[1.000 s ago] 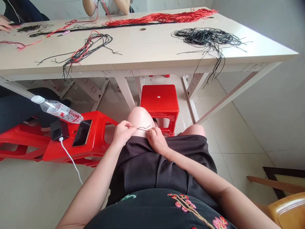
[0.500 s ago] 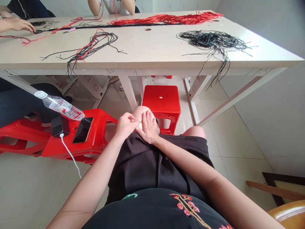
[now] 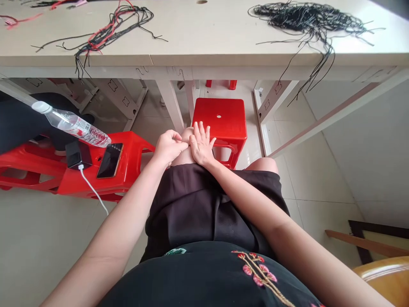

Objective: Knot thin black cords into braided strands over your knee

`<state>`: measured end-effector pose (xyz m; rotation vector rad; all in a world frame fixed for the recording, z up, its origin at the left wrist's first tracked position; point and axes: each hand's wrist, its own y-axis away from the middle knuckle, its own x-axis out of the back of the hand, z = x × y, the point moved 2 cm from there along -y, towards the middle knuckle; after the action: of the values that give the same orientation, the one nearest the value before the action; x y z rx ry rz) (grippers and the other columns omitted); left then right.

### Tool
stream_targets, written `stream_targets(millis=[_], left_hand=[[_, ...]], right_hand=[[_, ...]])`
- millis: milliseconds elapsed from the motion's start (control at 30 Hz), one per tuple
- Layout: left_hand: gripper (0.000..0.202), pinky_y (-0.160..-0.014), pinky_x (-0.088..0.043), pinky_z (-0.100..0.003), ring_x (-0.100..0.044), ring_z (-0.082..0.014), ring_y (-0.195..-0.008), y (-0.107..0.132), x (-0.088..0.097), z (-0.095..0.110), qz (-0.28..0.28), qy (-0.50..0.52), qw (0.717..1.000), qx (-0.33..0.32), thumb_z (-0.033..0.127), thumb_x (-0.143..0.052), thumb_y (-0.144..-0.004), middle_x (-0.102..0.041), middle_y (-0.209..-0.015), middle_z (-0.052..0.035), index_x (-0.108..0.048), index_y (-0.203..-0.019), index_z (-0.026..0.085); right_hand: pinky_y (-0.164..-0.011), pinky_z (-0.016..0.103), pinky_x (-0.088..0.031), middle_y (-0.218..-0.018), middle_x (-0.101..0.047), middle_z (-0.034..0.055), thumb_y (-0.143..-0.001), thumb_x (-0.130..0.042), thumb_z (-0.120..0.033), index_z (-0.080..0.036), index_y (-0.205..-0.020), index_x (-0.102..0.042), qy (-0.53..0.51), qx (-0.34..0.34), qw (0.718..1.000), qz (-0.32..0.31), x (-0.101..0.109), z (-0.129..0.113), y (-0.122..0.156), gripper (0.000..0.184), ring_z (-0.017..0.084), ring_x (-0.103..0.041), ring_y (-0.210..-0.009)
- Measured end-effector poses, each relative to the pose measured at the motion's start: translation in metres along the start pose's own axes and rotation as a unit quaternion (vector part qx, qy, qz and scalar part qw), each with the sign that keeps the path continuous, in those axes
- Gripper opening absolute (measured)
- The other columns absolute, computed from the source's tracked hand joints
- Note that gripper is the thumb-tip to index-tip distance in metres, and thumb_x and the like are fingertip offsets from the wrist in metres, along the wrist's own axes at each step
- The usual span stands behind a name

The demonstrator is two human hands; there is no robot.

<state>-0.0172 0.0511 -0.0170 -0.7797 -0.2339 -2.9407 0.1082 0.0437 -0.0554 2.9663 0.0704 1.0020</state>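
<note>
I sit with black shorts on, and both hands rest on my left knee (image 3: 184,157). My left hand (image 3: 168,147) is closed in a pinch at the knee's left side; earlier frames showed a thin black cord there, now hidden. My right hand (image 3: 201,144) lies flat on the knee with fingers stretched and spread, palm down, touching the left hand's fingertips.
A pale table (image 3: 204,42) ahead carries a black cord pile (image 3: 306,19) hanging over the edge and a red-and-black cord bundle (image 3: 105,30). A red stool (image 3: 220,121) stands under it. At left a red stool (image 3: 128,170) holds a water bottle (image 3: 73,127), phone (image 3: 110,160) and charger (image 3: 75,154).
My right hand went from pinching the black cord to lying flat and sliding forward over the knee. The cord is no longer visible. My view tilted down.
</note>
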Motion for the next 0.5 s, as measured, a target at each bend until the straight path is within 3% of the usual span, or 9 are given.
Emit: stream_targets(millis=[200, 500], left_hand=[[0.031, -0.048, -0.034, -0.021, -0.044, -0.0097, -0.049, 0.0, -0.003, 0.005, 0.02, 0.02, 0.999, 0.019, 0.011, -0.065, -0.046, -0.05, -0.054, 0.006, -0.05, -0.072, 0.02], [0.03, -0.049, -0.033, -0.022, -0.045, -0.0107, -0.052, -0.004, -0.004, 0.015, 0.033, 0.014, 0.999, 0.009, 0.009, -0.064, -0.049, -0.048, -0.055, 0.0052, -0.049, -0.072, 0.02]], right_hand=[[-0.106, 0.071, 0.001, -0.157, 0.004, -0.0049, -0.092, -0.011, -0.053, -0.035, -0.148, -0.006, 0.024, -0.023, 0.999, 0.02, 0.002, -0.004, -0.005, 0.059, 0.029, 0.012, -0.144], [-0.104, 0.071, 0.006, -0.158, -0.004, -0.0039, -0.092, -0.013, -0.056, -0.039, -0.146, -0.014, 0.008, -0.02, 0.998, 0.054, 0.008, -0.009, -0.019, 0.057, 0.029, 0.011, -0.144]])
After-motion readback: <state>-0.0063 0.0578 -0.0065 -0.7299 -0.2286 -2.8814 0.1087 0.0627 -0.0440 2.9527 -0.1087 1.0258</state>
